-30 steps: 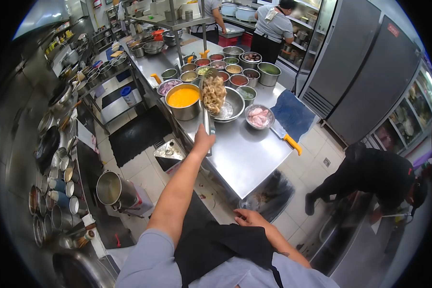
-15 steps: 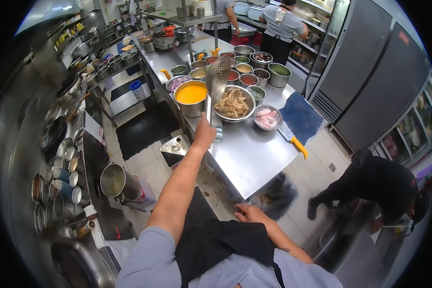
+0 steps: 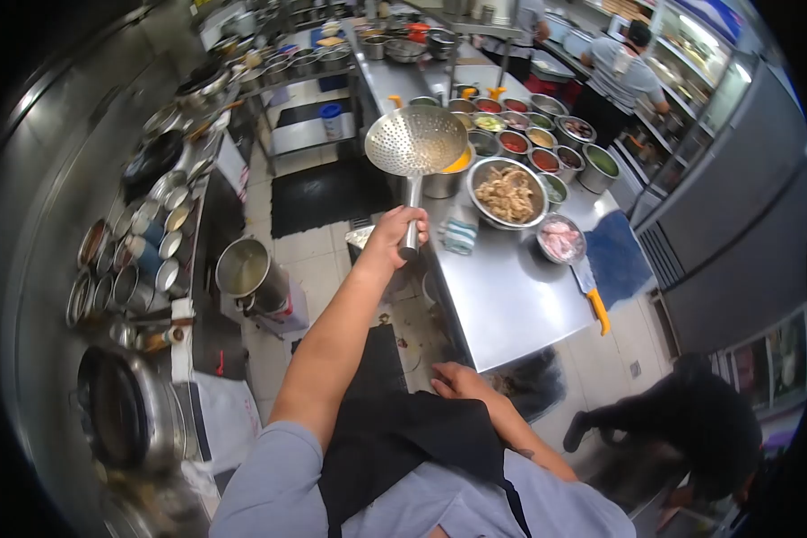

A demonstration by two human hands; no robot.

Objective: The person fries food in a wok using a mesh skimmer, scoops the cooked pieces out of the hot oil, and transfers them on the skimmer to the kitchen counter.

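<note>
My left hand point(image 3: 397, 235) is closed round the metal handle of a large perforated strainer ladle point(image 3: 414, 141), held out in front of me. Its round bowl hides part of a pot of orange-yellow liquid point(image 3: 453, 165). My right hand point(image 3: 460, 382) hangs near my apron by the table corner, fingers loosely bent and apart, holding nothing. A metal bowl of brown cooked pieces point(image 3: 508, 195) stands right of the ladle, beside a smaller bowl of pale pink meat point(image 3: 561, 239). Between my left hand and these bowls lies a folded striped cloth point(image 3: 459, 235).
A yellow-handled knife point(image 3: 594, 300) lies at the right edge of the steel table point(image 3: 502, 309). Several ingredient containers point(image 3: 514, 142) crowd its far part. A tall pot point(image 3: 249, 272) stands on the left. A person in black point(image 3: 681, 421) bends at the right; co-workers stand at the back.
The strainer ladle has turned its bowl toward me and moved left of the brown pieces. My view has shifted left, so the table sits further right. My right hand stays low.
</note>
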